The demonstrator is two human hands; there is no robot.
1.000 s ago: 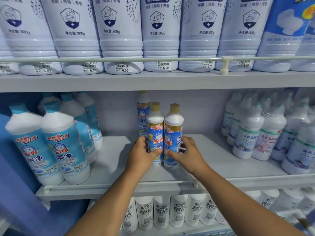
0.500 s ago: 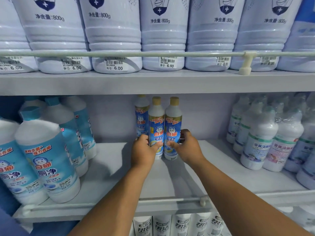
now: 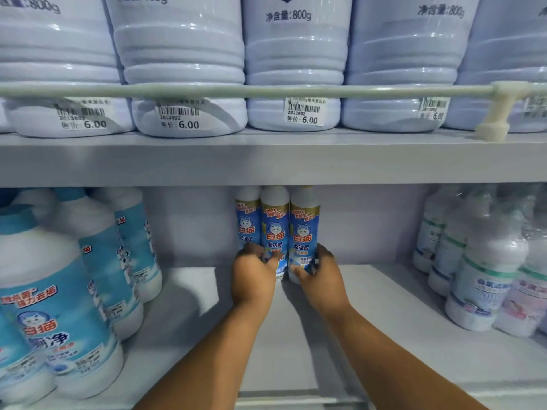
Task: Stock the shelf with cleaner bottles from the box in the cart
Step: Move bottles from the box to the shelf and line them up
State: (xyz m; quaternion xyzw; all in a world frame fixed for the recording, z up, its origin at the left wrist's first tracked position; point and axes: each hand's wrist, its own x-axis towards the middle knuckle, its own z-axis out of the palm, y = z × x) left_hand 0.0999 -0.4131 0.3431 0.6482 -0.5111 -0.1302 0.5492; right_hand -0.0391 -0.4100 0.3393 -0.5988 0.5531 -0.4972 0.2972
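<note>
- Three slim cleaner bottles stand upright, long axes vertical, labels facing the camera, at the back of the middle shelf (image 3: 370,321): the left bottle (image 3: 248,223), the middle bottle (image 3: 275,226) and the right bottle (image 3: 304,229), touching side by side. Their caps are hidden by the shelf above.
- The left hand (image 3: 253,276) has its fingers curled round the lower part of the middle bottle; the right hand (image 3: 321,276) curls round the base of the right bottle. Both hands sit low on the bottles, in front of them.
- The shelf board is pale grey with a rail along its front edge.
- Large blue-labelled jugs (image 3: 59,315) stand at the left, and white bottles with green bands (image 3: 485,279) at the right.
- On the upper shelf, big pale 800g bottles (image 3: 293,69) stand behind a guard rail (image 3: 266,91), with 6.00 price stickers (image 3: 305,110).
</note>
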